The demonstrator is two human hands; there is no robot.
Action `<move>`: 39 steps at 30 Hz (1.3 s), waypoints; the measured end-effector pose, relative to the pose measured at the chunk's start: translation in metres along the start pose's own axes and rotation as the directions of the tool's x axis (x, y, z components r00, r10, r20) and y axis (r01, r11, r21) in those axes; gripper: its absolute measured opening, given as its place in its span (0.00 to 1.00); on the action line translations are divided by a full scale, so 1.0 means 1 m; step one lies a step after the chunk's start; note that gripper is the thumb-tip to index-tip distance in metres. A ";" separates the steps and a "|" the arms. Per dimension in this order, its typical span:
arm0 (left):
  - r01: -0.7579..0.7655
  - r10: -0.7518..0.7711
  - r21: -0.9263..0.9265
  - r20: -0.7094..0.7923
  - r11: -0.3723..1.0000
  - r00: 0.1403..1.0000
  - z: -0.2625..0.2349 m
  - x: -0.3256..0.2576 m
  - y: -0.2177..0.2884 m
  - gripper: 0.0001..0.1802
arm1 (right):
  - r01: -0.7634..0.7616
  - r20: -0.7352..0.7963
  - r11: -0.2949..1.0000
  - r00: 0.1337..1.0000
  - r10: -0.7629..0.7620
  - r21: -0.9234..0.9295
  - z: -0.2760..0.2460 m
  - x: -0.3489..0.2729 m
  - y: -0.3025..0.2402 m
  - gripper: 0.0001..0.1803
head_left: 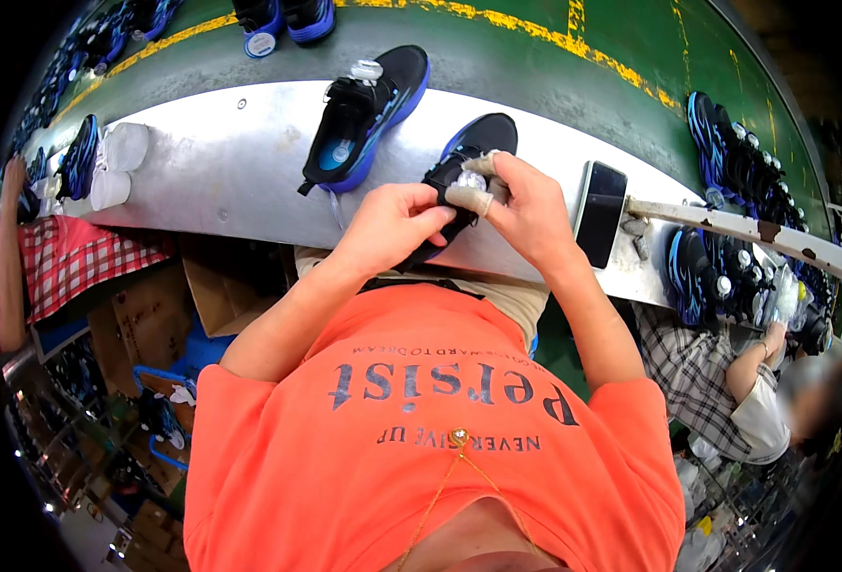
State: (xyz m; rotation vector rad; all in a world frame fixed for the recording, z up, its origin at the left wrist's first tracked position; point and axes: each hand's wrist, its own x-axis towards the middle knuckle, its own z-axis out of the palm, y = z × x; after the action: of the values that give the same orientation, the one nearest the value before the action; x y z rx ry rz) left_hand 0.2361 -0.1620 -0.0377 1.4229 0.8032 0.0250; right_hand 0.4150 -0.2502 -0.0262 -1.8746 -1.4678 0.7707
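Note:
A black sneaker with a blue sole (483,131) lies on the metal bench in front of me, toe pointing away, partly hidden by my hands. My right hand (528,202), with pale finger covers on thumb and forefinger, pinches a clear plastic piece (469,180) over the shoe's tongue. On the shoe's left side, near its opening, my left hand (392,226) has thumb and forefinger drawn together; what lies between them is hidden. A matching sneaker (369,119) rests to the left, a similar clear piece (367,71) on its lacing and a thin clear strand hanging at its heel.
The metal bench (202,143) curves across my front. A phone (600,214) lies right of my hands, beside a worn white bar (745,227). More sneakers (712,267) line the right, where a person in plaid works. At left are white shoes (119,164) and another person's arm.

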 end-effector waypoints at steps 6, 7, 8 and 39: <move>-0.222 0.361 0.308 -0.534 0.925 0.764 -0.069 -0.015 -0.006 0.11 | 0.156 0.073 0.988 0.985 -0.154 -0.022 -0.042 0.052 -0.004 0.13; -0.141 0.392 0.401 -0.659 0.905 0.642 -0.086 -0.006 -0.005 0.13 | 0.186 0.002 0.981 0.982 -0.186 0.049 -0.040 0.070 -0.012 0.15; -0.132 0.377 0.399 -0.633 0.907 0.676 -0.092 0.010 -0.012 0.14 | 0.271 -0.049 0.959 0.962 -0.268 0.080 -0.031 0.094 -0.012 0.18; -0.184 0.186 0.068 -0.619 0.981 0.763 -0.056 0.024 -0.041 0.11 | 0.500 0.188 0.845 0.863 -0.469 -0.188 0.036 0.073 -0.033 0.24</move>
State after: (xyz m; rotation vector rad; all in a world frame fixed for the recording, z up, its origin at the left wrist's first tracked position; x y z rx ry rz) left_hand 0.2073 -0.1104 -0.0818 1.5062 1.1968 0.6868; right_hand 0.3825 -0.1689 -0.0284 -1.5132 -2.0872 0.5005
